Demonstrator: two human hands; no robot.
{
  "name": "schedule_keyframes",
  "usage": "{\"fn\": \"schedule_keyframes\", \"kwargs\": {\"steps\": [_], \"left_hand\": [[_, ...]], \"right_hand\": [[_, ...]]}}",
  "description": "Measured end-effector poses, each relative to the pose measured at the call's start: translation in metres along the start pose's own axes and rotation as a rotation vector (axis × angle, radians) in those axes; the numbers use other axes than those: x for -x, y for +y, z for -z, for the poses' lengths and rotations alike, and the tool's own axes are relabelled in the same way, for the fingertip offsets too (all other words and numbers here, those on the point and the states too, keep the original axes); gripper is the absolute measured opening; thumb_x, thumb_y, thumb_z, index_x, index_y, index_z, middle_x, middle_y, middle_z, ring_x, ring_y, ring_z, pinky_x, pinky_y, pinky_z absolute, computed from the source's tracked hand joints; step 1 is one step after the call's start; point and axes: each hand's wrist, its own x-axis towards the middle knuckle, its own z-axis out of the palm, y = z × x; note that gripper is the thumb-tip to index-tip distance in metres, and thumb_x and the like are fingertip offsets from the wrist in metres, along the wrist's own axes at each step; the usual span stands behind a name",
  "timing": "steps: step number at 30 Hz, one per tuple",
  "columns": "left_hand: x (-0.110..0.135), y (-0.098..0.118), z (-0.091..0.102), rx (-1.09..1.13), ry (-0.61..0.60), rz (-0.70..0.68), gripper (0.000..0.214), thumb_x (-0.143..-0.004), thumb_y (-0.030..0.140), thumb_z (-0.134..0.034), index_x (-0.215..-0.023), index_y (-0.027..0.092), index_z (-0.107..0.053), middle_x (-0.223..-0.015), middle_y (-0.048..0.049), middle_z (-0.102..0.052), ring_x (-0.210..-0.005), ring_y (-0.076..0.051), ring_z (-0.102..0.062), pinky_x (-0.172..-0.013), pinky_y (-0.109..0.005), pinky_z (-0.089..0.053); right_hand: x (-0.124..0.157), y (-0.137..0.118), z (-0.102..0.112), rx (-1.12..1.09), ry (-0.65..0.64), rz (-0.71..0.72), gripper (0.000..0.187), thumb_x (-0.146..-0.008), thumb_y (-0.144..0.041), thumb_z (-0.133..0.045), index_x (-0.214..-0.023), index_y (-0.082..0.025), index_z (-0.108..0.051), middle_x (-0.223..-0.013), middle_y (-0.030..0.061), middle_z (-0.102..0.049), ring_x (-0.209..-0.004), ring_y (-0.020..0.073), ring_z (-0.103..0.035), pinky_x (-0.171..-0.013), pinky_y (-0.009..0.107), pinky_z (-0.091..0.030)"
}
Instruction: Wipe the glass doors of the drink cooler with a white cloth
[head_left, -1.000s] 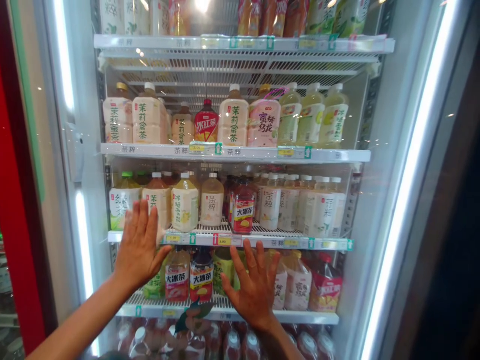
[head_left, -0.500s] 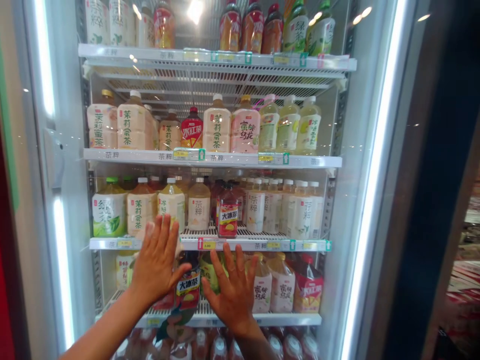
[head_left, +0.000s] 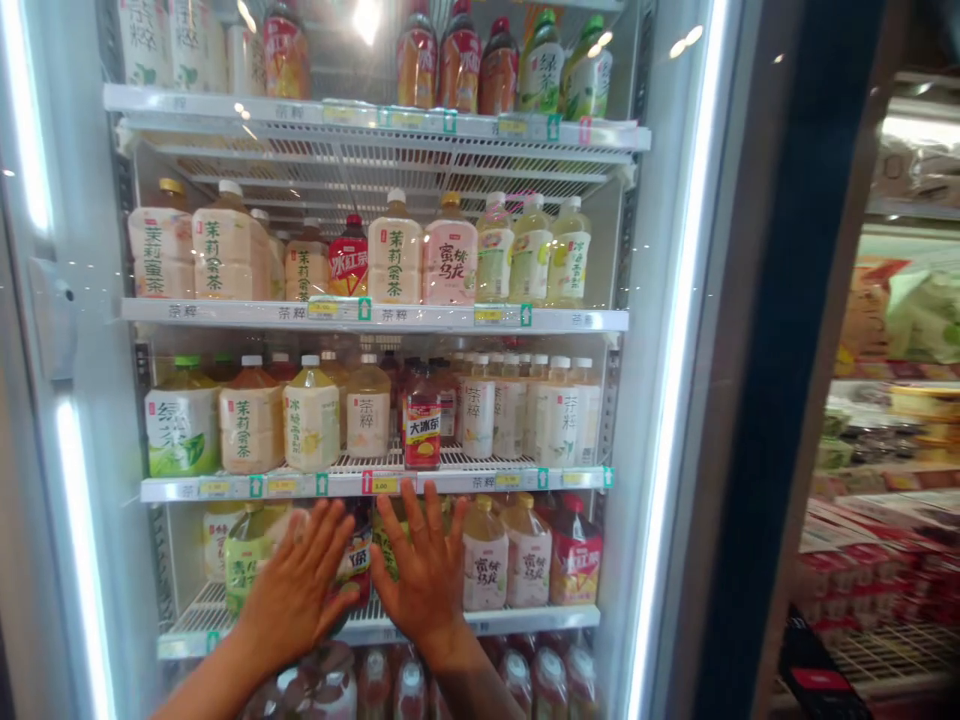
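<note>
Both my hands lie flat on the glass door (head_left: 660,300) of a lit drinks fridge. My left hand (head_left: 300,585) has its fingers spread and rests in front of the third shelf's bottles. My right hand (head_left: 424,570) is beside it, also open with fingers apart, thumbs nearly meeting. Behind them stand a green-labelled bottle (head_left: 244,560) and pale tea bottles (head_left: 484,555). A red-labelled bottle (head_left: 422,428) stands on the shelf above. Neither hand holds anything.
Wire shelves (head_left: 375,318) carry rows of tea and juice bottles behind the glass. A light strip (head_left: 667,400) runs down the door's right side, next to a dark frame post (head_left: 780,400). Open shelves with packaged goods (head_left: 892,400) are at the right.
Both hands slid along the glass, drawing closer together and lower. The fridge has shifted left in view, and the open shelves at right have come into sight.
</note>
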Motion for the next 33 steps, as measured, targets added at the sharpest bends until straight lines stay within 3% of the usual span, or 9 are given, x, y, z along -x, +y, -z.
{"fn": "schedule_keyframes", "kwargs": {"steps": [3,9,14,17,20,22,27,31,33], "left_hand": [[-0.006,0.011,0.003,-0.028,-0.024,-0.125,0.082,-0.102,0.057,-0.034,-0.165,0.011,-0.01,-0.174,-0.0097,-0.003,-0.163,-0.023,-0.003,-0.133,-0.039,-0.006],[-0.143,0.027,-0.011,-0.052,-0.005,-0.086,0.086,-0.102,0.053,-0.042,-0.163,0.003,-0.007,-0.172,-0.0207,-0.003,-0.161,-0.033,0.003,-0.132,-0.053,-0.008],[-0.123,0.067,-0.023,0.027,-0.101,-0.582,0.078,-0.099,0.064,-0.037,-0.161,0.018,-0.029,-0.175,-0.002,-0.01,-0.162,-0.018,0.002,-0.133,-0.037,-0.007],[-0.14,0.062,-0.019,0.041,-0.164,-0.676,0.077,-0.1,0.065,-0.035,-0.161,0.018,-0.032,-0.174,-0.0024,-0.018,-0.162,-0.017,0.004,-0.133,-0.038,-0.006],[-0.189,0.06,-0.017,-0.001,-0.088,-0.347,0.086,-0.101,0.063,-0.036,-0.163,0.007,-0.017,-0.174,-0.0146,-0.013,-0.162,-0.026,0.007,-0.133,-0.048,-0.006],[-0.203,0.07,-0.019,-0.008,-0.061,-0.271,0.09,-0.1,0.065,-0.037,-0.163,0.004,-0.013,-0.173,-0.0181,-0.01,-0.162,-0.029,0.005,-0.132,-0.051,-0.011],[-0.196,0.082,-0.024,0.062,-0.19,-0.819,0.085,-0.096,0.07,-0.036,-0.161,0.014,-0.031,-0.171,-0.0052,-0.029,-0.162,-0.018,-0.01,-0.131,-0.036,-0.021],[-0.213,0.068,-0.018,-0.04,-0.085,-0.417,0.094,-0.097,0.069,-0.039,-0.163,0.006,-0.015,-0.172,-0.0169,-0.021,-0.163,-0.027,-0.005,-0.132,-0.047,-0.015],[-0.201,0.069,-0.017,-0.059,-0.079,-0.377,0.098,-0.096,0.072,-0.039,-0.163,0.005,-0.016,-0.172,-0.0188,-0.018,-0.162,-0.03,-0.003,-0.132,-0.05,-0.012]], "right_hand": [[-0.002,0.011,0.017,-0.032,-0.045,-0.001,0.069,-0.098,-0.018,-0.053,-0.163,-0.02,-0.03,-0.171,0.0081,-0.028,-0.161,0.0287,-0.017,-0.131,0.057,-0.007],[-0.026,0.115,0.063,0.108,0.098,-0.117,0.075,-0.102,-0.025,-0.05,-0.167,-0.027,-0.012,-0.176,0.0052,-0.008,-0.162,0.0314,-0.01,-0.129,0.066,-0.011],[-0.033,0.182,0.082,0.215,0.119,-0.045,0.072,-0.104,-0.039,-0.047,-0.167,-0.027,-0.014,-0.175,0.0046,-0.011,-0.162,0.0374,-0.006,-0.126,0.073,-0.008],[-0.029,0.183,0.081,0.184,0.137,-0.028,0.071,-0.104,-0.036,-0.046,-0.167,-0.025,-0.016,-0.174,0.0045,-0.02,-0.161,0.0376,-0.008,-0.126,0.073,-0.008],[-0.028,0.178,0.08,0.125,0.201,-0.053,0.074,-0.103,-0.025,-0.045,-0.167,-0.019,-0.009,-0.174,0.0089,-0.019,-0.161,0.0328,-0.016,-0.128,0.068,-0.012],[-0.028,0.178,0.079,0.099,0.246,-0.069,0.076,-0.102,-0.019,-0.045,-0.167,-0.016,-0.006,-0.174,0.0112,-0.017,-0.16,0.0308,-0.019,-0.129,0.065,-0.015],[-0.026,0.183,0.078,0.076,0.294,-0.073,0.076,-0.099,-0.009,-0.043,-0.166,-0.013,-0.008,-0.174,0.0127,-0.016,-0.16,0.0297,-0.019,-0.129,0.064,-0.02],[-0.026,0.183,0.078,0.054,0.318,-0.065,0.076,-0.098,-0.006,-0.045,-0.166,-0.012,-0.012,-0.173,0.0135,-0.019,-0.16,0.0296,-0.022,-0.13,0.062,-0.02],[-0.027,0.183,0.079,0.05,0.313,-0.064,0.076,-0.098,-0.006,-0.045,-0.166,-0.012,-0.012,-0.173,0.0125,-0.02,-0.16,0.0299,-0.021,-0.13,0.062,-0.019]]}}
